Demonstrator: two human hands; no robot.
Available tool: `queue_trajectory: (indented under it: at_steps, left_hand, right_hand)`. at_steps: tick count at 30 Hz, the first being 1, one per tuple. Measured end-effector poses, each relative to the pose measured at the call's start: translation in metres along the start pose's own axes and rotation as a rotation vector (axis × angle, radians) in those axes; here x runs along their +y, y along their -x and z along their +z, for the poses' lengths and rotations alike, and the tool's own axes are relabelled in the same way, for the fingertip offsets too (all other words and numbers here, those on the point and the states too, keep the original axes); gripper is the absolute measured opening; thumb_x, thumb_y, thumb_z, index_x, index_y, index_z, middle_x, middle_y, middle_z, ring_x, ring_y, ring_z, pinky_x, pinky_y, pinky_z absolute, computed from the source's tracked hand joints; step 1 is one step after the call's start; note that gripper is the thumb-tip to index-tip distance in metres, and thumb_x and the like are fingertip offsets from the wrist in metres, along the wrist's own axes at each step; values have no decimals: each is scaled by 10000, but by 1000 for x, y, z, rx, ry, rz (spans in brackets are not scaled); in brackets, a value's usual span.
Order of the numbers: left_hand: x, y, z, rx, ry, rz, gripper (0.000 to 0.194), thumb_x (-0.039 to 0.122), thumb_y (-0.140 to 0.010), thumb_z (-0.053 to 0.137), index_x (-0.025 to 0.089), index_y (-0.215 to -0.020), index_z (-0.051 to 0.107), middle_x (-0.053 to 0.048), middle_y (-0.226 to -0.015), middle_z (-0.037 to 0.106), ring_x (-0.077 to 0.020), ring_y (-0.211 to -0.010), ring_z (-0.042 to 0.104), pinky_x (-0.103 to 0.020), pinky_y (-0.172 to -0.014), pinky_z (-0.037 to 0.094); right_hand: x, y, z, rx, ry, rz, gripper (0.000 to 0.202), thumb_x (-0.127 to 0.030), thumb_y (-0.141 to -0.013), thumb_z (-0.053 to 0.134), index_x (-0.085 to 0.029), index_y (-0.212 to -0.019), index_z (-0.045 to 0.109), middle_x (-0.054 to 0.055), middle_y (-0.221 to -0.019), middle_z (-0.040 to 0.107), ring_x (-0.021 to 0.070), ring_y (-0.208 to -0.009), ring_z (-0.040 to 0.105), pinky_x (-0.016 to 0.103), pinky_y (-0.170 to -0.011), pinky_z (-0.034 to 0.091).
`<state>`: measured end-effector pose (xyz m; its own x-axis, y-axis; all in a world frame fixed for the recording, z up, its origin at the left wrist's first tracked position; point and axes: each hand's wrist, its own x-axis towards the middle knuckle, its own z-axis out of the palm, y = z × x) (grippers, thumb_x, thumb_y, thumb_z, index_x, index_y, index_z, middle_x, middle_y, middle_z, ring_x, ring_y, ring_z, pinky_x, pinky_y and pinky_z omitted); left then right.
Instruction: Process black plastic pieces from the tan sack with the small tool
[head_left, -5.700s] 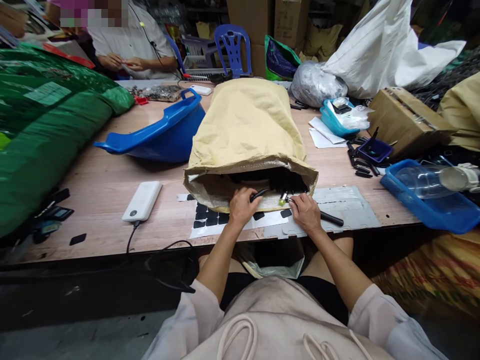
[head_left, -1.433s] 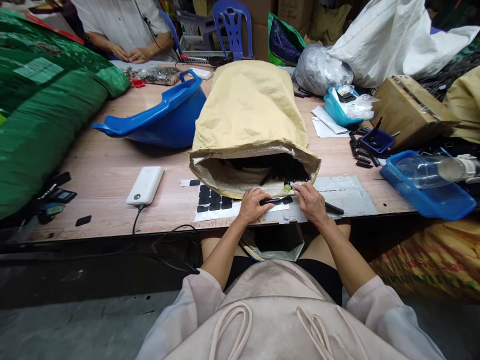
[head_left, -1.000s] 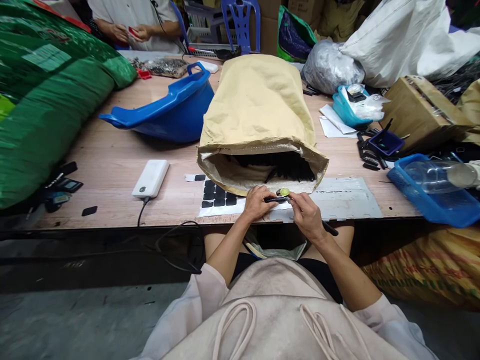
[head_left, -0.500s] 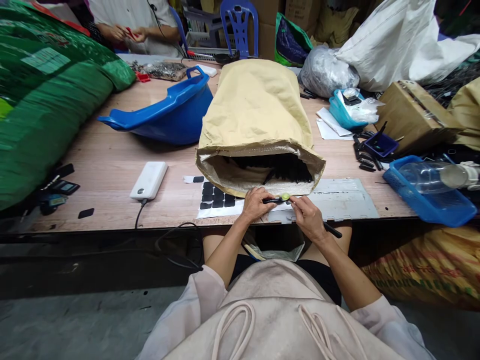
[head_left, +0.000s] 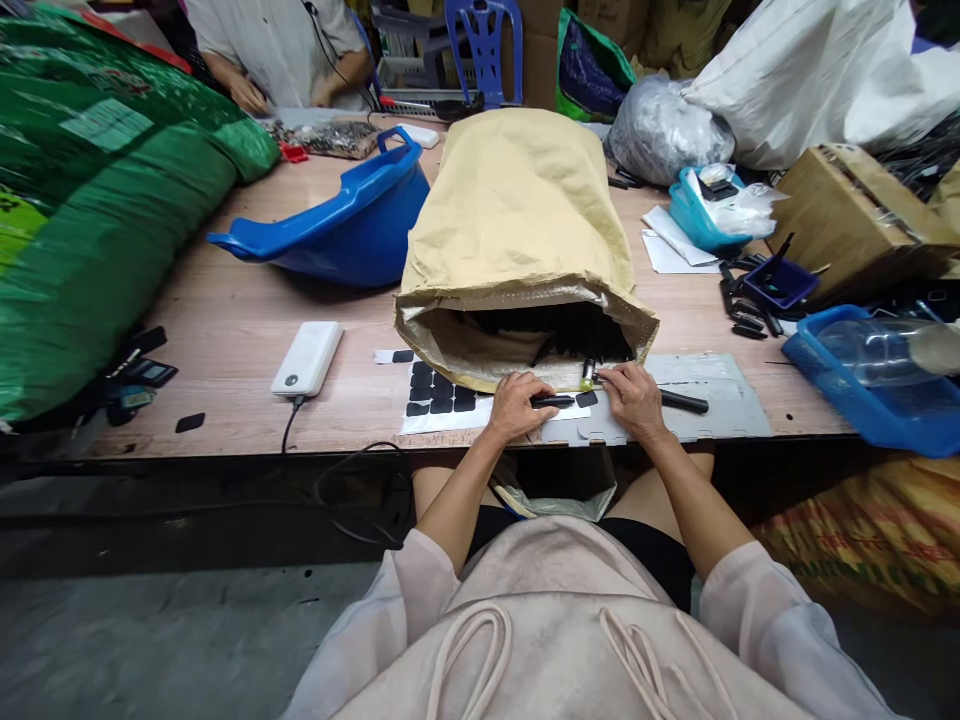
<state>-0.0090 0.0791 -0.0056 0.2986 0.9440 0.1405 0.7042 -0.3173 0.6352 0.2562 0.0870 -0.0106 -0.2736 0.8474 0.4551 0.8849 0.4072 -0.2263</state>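
My left hand (head_left: 519,405) is closed on a slim black plastic piece (head_left: 553,401), which points right, low over the table edge. My right hand (head_left: 631,402) grips a black-handled tool (head_left: 684,401). Its yellow-green and metallic head (head_left: 588,375) sticks up from the fingertips; the exact kind is unclear. Between the hands is a small black square (head_left: 586,398). Just beyond them lies a tan paper sack (head_left: 525,200), its mouth facing me with dark pieces inside. Left of my left hand, a white sheet (head_left: 442,424) carries rows of black stickers (head_left: 442,391).
A white power bank (head_left: 307,358) with a cable lies left, near a blue basin (head_left: 337,225) and a green bag (head_left: 112,230). On the right are a blue tray (head_left: 862,410) holding a clear bottle and a cardboard box (head_left: 855,220). Another person (head_left: 277,60) sits opposite.
My right hand has shifted right, and the tool's head has come away from the black piece and turned upward. The other person's hands have moved apart.
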Motion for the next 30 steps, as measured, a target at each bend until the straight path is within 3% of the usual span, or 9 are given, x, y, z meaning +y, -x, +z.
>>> queue_trajectory:
  at_steps: [6, 12, 16, 19, 21, 24, 27, 30]
  left_hand:
    - [1, 2, 0, -1, -16, 0, 243, 431, -804, 855, 270, -978, 807, -32, -936, 702, -246, -980, 605, -369, -931, 452]
    - [1, -2, -4, -16, -27, -14, 190, 417, -861, 813, 266, -974, 789, -33, -948, 708, -251, -998, 597, -382, -935, 434]
    - [20, 26, -8, -20, 52, 85, 203, 422, -933, 733, 230, -994, 755, -65, -1008, 732, -251, -1017, 611, -389, -952, 441]
    - [36, 67, 3, -215, 241, 239, 256, 450, -989, 647, 225, -1072, 736, -60, -988, 752, -210, -929, 661, -339, -899, 483]
    - [39, 92, 20, -404, 291, 241, 240, 439, -982, 648, 242, -1087, 736, -43, -987, 768, -200, -905, 694, -310, -858, 504]
    - [23, 110, 53, -597, 176, -9, 212, 379, -949, 674, 262, -1113, 740, -37, -1055, 787, -225, -954, 730, -311, -840, 524]
    - [-2, 108, 78, -745, -7, -274, 328, 362, -972, 626, 240, -1268, 698, -92, -1206, 770, -276, -1103, 730, -341, -887, 539]
    - [-13, 104, 84, -821, -75, -329, 429, 358, -964, 634, 216, -1368, 650, -137, -1286, 740, -309, -1188, 709, -358, -915, 543]
  right_hand:
    - [-4, 1, 1, -33, -11, 44, 270, -272, -993, 528, -240, -1137, 754, 79, -1002, 686, 241, -943, 553, 370, -843, 431]
    - [-6, -2, -1, -79, -9, 74, 266, -272, -980, 532, -236, -1116, 758, 97, -1014, 667, 261, -984, 545, 390, -852, 433]
    - [-8, -3, -2, -82, -8, 78, 261, -262, -979, 531, -234, -1110, 756, 96, -1008, 662, 261, -985, 540, 385, -852, 430]
    - [-11, -3, -4, -92, 9, 81, 256, -254, -975, 540, -228, -1113, 754, 96, -1004, 661, 259, -985, 542, 376, -849, 425]
    - [-12, -4, -4, -97, 19, 87, 252, -249, -969, 550, -221, -1115, 753, 97, -1002, 660, 259, -986, 540, 372, -844, 421]
    - [-12, -4, -4, -96, 22, 91, 243, -244, -961, 560, -219, -1108, 752, 94, -996, 658, 257, -979, 540, 366, -836, 416]
    - [-12, -4, -4, -89, 20, 87, 231, -243, -960, 560, -225, -1093, 748, 92, -985, 655, 255, -963, 537, 367, -829, 413]
    - [-12, -4, -3, -73, 30, 77, 223, -247, -959, 560, -235, -1080, 747, 90, -982, 659, 255, -958, 538, 369, -822, 414]
